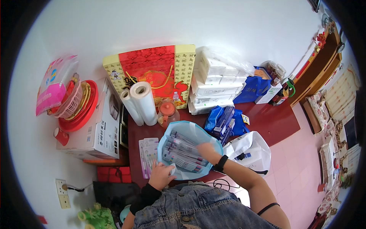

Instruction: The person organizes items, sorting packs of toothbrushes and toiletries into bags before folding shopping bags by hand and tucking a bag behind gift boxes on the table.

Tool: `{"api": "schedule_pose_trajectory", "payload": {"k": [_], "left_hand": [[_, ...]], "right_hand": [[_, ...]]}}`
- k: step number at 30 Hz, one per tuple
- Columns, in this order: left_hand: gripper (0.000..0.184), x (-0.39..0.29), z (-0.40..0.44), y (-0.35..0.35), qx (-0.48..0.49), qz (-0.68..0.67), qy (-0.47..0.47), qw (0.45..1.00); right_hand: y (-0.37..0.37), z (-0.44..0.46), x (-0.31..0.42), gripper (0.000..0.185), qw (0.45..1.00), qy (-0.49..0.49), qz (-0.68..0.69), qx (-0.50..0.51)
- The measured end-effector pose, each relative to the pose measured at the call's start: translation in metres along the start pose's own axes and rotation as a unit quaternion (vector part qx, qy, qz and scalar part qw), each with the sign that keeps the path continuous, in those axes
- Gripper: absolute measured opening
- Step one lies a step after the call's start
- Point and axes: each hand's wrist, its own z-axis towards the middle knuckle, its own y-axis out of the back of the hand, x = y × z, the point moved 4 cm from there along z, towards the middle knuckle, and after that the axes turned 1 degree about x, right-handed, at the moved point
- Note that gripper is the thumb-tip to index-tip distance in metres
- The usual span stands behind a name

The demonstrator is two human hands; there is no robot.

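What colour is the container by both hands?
The container is light blue, seen in the head view.

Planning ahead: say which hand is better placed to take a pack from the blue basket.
Right, most likely: the right hand is over the packs, though blurred, while the left hand is at the near-left rim of the basket.

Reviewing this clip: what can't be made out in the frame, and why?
All in the head view:
Whether the right hand grips anything: it is blurred.
What lies beneath the top slim packs in the light blue basket: those packs cover it.
Small print on the packs: too small.
What the left hand grips, if anything: its fingers cover the spot.
The white bag's contents: its sides hide them.
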Motion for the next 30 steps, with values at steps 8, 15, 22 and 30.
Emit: {"api": "schedule_pose_trajectory", "payload": {"k": [8, 15, 22, 30], "left_hand": [[0.039, -0.001, 0.003, 0.000, 0.001, -0.011, 0.001, 1.000], [0.038, -0.001, 0.006, 0.011, -0.002, -0.095, -0.007, 0.995], [0.045, 0.097, -0.033, 0.013, -0.339, -0.196, 0.172, 0.904], [0.115, 0.179, -0.053, -0.097, -0.167, 0.002, 0.405, 0.899]], "right_hand": [[-0.004, 0.009, -0.019, 0.009, 0.998, -0.045, -0.010, -0.044], [-0.016, 0.016, -0.047, 0.012, 0.989, -0.120, 0.061, -0.068], [-0.002, 0.019, -0.035, 0.012, 0.996, -0.073, 0.048, -0.017], [0.020, 0.009, -0.030, 0.023, 0.982, -0.161, 0.079, -0.051]]}}
